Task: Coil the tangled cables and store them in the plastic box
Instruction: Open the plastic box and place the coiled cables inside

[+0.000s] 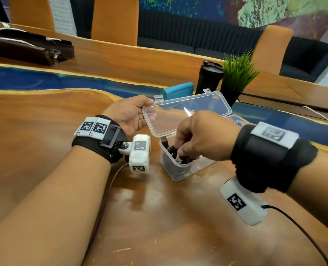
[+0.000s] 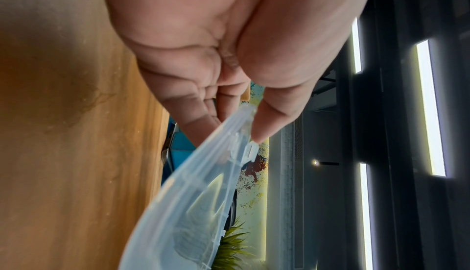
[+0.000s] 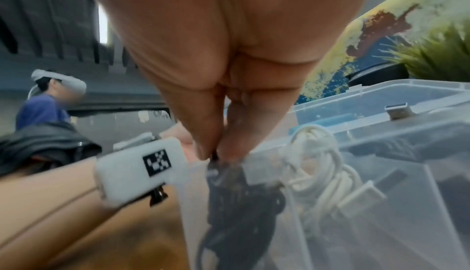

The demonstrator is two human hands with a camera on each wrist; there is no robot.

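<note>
A long wooden table (image 1: 44, 150) with a blue resin band along its length fills the room's foreground; behind it stand orange chairs (image 1: 115, 18), a dark sofa and a wall painted in blue, green and yellow. On the far left of the table lies a dark case (image 1: 25, 48); toward the right stand a potted green plant (image 1: 236, 77), a black tumbler (image 1: 209, 77) and a teal pouch (image 1: 178, 91). A second person in a blue top with a white headset (image 3: 43, 103) sits beyond the table in the right wrist view. The clear plastic box (image 1: 171, 169) stands near the middle, its lid (image 1: 186, 112) hinged up and back. The left hand (image 1: 128, 114) pinches the lid's left edge between thumb and fingers. The right hand (image 1: 199, 135) pinches a coiled black cable (image 1: 176, 152) at the box's near end, partly hiding the opening. A coiled white cable (image 3: 320, 163) lies inside beside it.
</note>
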